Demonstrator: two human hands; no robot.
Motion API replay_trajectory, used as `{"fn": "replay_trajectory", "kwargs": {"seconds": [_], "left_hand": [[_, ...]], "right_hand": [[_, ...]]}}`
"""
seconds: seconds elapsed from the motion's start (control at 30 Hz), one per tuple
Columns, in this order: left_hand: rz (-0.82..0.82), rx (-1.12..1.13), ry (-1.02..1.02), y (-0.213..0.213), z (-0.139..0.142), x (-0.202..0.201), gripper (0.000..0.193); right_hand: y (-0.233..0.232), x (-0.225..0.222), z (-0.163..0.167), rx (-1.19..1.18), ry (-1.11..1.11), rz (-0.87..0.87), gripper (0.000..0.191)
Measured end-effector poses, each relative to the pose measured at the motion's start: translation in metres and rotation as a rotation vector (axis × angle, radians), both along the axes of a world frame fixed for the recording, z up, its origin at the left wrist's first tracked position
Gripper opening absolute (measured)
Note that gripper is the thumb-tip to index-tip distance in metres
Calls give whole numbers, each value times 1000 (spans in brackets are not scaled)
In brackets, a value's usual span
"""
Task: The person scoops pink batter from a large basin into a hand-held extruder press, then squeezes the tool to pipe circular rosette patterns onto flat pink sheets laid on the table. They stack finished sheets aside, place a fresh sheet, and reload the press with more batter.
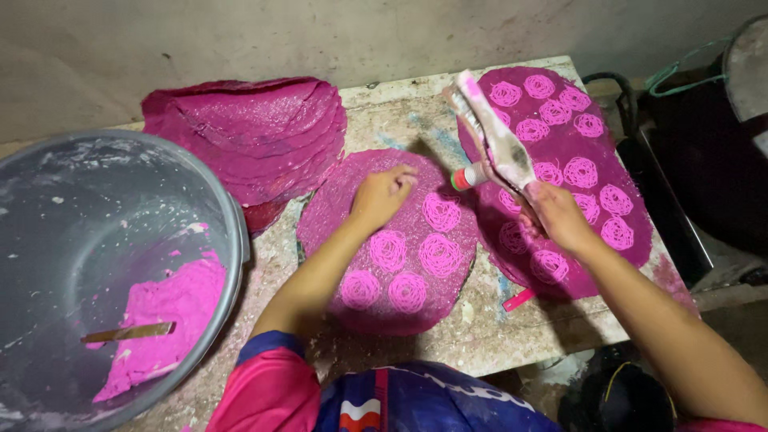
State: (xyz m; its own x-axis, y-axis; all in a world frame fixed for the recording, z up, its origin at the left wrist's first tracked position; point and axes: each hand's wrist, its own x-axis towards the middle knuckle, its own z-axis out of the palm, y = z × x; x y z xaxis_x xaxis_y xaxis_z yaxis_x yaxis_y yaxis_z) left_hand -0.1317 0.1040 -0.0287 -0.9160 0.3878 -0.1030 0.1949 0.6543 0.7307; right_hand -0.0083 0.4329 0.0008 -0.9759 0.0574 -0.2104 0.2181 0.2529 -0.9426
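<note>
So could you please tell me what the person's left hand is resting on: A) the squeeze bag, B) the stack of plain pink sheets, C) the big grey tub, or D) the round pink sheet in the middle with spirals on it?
D: the left hand lies on the top edge of the middle round sheet, while the right hand holds the squeeze bag.

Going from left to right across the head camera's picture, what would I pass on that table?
Grey basin with pink paste → stack of pink mats → left hand → squeeze bag → right hand
</note>
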Motion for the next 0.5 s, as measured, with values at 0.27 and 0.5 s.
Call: {"fn": "replay_trajectory", "kwargs": {"seconds": [0.27, 0.5], "left_hand": [[-313, -157, 436, 45, -18, 30, 20], [-255, -219, 658, 77, -23, 40, 34]], "right_hand": [[-30, 40, 21, -241, 117, -55, 56], [-23, 122, 19, -218, 207, -127, 63]]}}
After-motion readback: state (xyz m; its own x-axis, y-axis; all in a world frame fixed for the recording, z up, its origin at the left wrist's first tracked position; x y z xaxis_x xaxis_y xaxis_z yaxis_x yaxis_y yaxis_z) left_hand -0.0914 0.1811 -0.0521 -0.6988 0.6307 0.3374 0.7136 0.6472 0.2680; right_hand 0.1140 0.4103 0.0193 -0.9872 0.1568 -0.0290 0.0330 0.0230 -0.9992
